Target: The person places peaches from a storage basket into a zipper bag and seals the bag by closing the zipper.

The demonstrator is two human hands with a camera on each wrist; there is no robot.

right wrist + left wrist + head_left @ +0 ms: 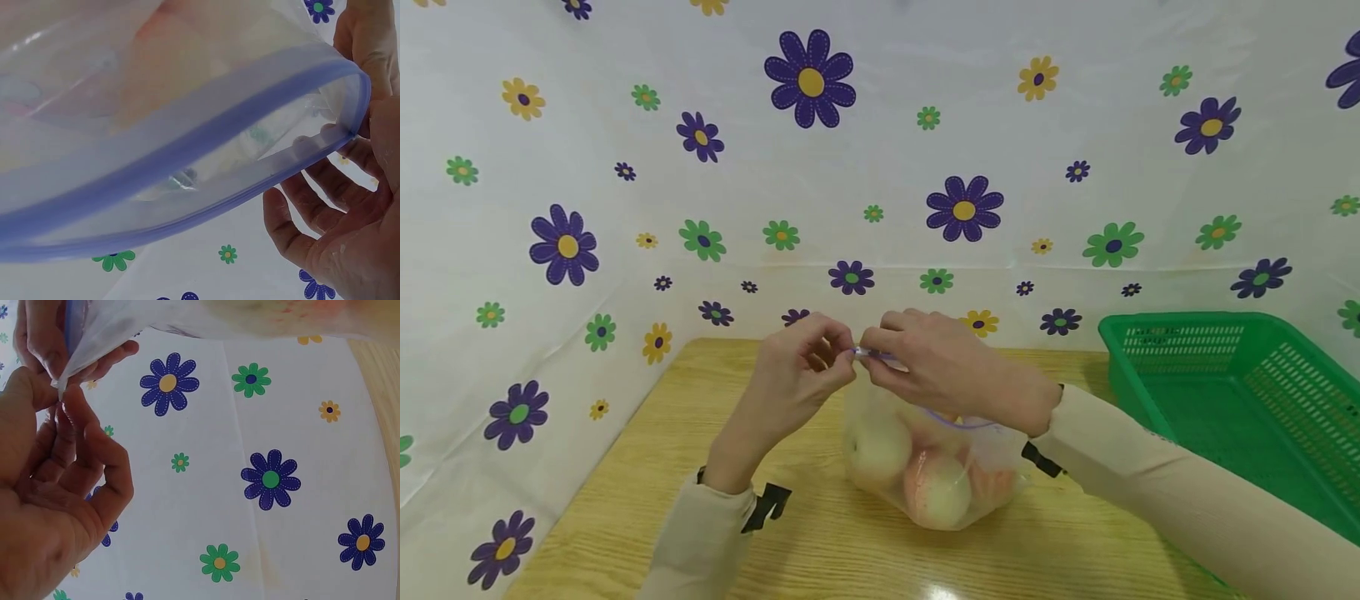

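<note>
A clear zip-lock bag (951, 518) holds several round pale fruits (883, 450) with red patches and rests on the wooden table. My left hand (790, 379) pinches one corner of its mouth between thumb and index finger, the other fingers loosely bent. Right beside it, my right hand (947, 367) grips the same end of the mouth with thumb and fingers. In the right wrist view the blue-purple zip strip (187, 147) parts from the opposite strip, leaving a gap along the mouth. The left wrist view shows the bag's corner drawn to a point at the left fingertips (72, 403).
A green plastic basket (1180, 396) with perforated walls stands on the right, beside my right forearm. White cloth with printed flowers (964, 210) hangs behind and to the left of the wooden table (647, 492).
</note>
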